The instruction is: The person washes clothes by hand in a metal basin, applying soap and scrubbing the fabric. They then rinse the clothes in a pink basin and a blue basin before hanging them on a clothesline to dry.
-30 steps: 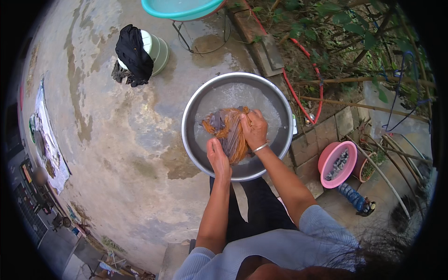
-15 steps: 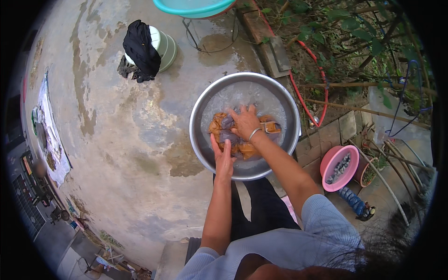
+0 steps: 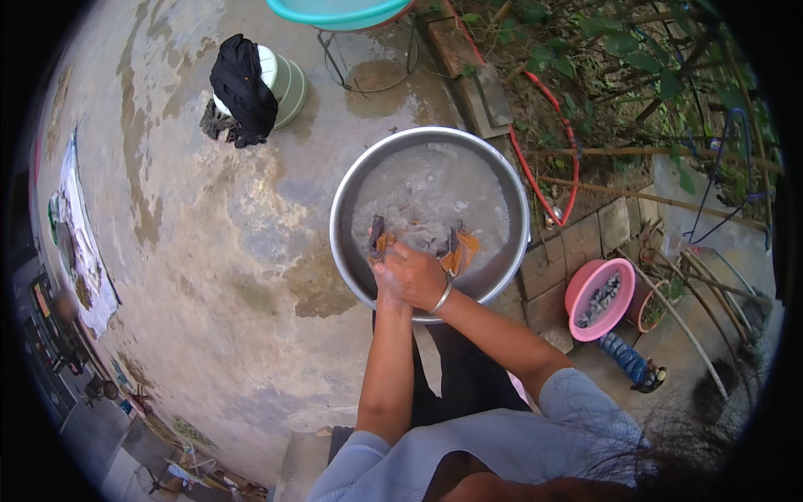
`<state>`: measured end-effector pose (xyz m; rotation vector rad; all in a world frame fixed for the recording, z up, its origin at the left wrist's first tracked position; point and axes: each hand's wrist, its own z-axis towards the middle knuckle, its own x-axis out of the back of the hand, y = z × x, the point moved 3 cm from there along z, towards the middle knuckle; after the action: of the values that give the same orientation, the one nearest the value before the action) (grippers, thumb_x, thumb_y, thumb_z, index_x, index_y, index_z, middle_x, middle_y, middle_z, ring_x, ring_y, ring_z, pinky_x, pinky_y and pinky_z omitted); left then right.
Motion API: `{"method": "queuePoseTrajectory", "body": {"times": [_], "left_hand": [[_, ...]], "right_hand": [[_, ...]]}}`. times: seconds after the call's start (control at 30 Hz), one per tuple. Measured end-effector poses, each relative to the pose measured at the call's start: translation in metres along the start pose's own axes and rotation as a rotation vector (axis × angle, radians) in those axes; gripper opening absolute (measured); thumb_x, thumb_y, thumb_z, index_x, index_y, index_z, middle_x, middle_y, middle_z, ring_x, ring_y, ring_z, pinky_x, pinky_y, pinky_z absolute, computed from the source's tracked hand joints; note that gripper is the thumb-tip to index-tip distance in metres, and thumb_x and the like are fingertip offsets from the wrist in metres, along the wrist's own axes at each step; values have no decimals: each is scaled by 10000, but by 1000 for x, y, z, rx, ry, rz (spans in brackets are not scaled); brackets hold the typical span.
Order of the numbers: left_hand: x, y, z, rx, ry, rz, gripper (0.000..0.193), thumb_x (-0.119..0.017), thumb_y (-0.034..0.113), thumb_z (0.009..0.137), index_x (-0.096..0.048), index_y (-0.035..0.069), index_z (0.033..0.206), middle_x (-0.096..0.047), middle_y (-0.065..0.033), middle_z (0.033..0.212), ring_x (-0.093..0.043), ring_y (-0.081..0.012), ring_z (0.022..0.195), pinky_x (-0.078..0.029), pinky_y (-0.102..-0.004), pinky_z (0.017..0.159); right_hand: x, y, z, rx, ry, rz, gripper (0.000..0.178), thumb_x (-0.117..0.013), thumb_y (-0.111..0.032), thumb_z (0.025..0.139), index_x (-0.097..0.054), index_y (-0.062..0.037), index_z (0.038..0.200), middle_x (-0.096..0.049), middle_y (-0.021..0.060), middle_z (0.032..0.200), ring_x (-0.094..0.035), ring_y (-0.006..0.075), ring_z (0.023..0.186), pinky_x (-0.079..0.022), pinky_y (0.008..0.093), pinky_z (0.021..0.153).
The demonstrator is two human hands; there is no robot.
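Observation:
A large round metal basin (image 3: 336, 224) of cloudy, sudsy water stands in front of me. Near its close rim, my two hands are pressed together around a wet orange-brown and grey cloth (image 3: 461, 250). My right hand (image 3: 416, 274), with a silvery bangle (image 3: 442, 299) at the wrist, lies over the left with its fingers curled in. My left hand (image 3: 384, 274) is closed at the cloth's left end, partly covered by the right. Bunched cloth sticks out on both sides of the hands, and part of it is under the water.
Beyond the basin stands a pale green bucket (image 3: 290, 94) with black clothing (image 3: 241, 88) draped over it. A turquoise basin (image 3: 341, 18) rests on a metal stand. On the right are a red hose (image 3: 570, 125), brick edging, plants and a pink basin (image 3: 574, 294). White cloth (image 3: 86, 243) lies at the far left.
My right hand has come back toward me from the middle of the cloth to meet the left. Both hands have closed, and the spread cloth is now bunched and lower in the water.

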<state>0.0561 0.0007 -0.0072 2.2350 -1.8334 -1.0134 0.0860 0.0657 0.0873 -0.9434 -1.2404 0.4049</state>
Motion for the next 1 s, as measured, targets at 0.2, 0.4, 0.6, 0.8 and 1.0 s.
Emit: {"method": "queuePoseTrajectory", "body": {"times": [0.2, 0.4, 0.6, 0.8, 1.0], "left_hand": [[-32, 25, -26, 7, 143, -25, 410, -365, 349, 1019, -543, 2, 1144, -591, -104, 1055, -589, -203, 837, -504, -327, 761], [-1, 60, -34, -571, 103, 1037, 428, -503, 248, 956, -447, -31, 1277, -544, -192, 1199, -509, -309, 1148, -388, -385, 989], [16, 40, -50, -760, 97, 1548, 637, -645, 186, 842, -365, -16, 1377, -341, -269, 1412, -336, -401, 1310, -278, -441, 1081], [12, 27, -67, -704, 55, 1439, 752, -696, 185, 804, -308, 47, 1433, -152, -294, 1482, -238, -452, 1349, -231, -479, 1101], [-21, 14, -41, 156, -99, 79, 676, -504, 466, 940, -274, 85, 1450, -262, -136, 1488, -327, -331, 1333, -359, -434, 1045]], "right_hand": [[16, 46, 30, -131, 248, -183, 200, -624, -176, 846, -537, -55, 712, -524, 110, 746, -577, 312, 604, -468, 398, 521], [56, 119, 15, -374, 123, -529, 230, -627, -267, 849, -626, -58, 945, -551, 144, 1103, -564, 350, 974, -468, 478, 749], [38, 64, 37, -305, -56, -653, 481, -644, -393, 819, -526, -298, 1275, -227, 164, 1499, -278, 461, 1307, -328, 640, 904], [-7, 125, 52, -296, -270, -720, 341, -674, -321, 763, -607, -303, 1097, -371, 97, 1379, -404, 395, 1192, -430, 549, 827], [-8, 144, 34, -296, 16, -261, 271, -642, -137, 760, -584, -160, 1024, -504, 137, 1074, -559, 354, 902, -488, 445, 711]]}}
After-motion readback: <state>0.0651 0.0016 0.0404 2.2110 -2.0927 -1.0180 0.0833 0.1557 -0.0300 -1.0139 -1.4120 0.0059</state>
